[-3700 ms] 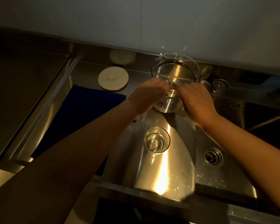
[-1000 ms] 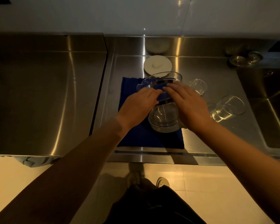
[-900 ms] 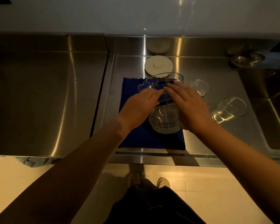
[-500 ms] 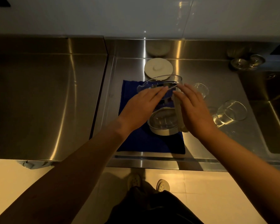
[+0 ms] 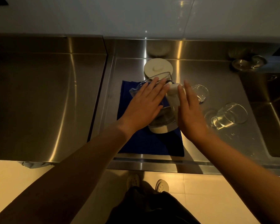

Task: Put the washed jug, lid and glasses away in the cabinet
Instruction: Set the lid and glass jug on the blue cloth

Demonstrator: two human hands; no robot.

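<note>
Flat hands [image 5: 144,105] flank jug [image 5: 162,120] (possibly touching).

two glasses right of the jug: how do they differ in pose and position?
The near glass lies on its side, mouth toward the sink; the far glass looks tipped too, though its exact pose is hard to tell. The near glass lies apart from both hands, while the far glass sits just beyond the right hand, partly hidden by its fingers. Both are clear and empty, on the bare steel counter, off the blue cloth.

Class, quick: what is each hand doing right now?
Left hand: open, straight fingers against the glass jug.
Right hand: open, fingers straight beside the jug's white handle, holding nothing.
</note>
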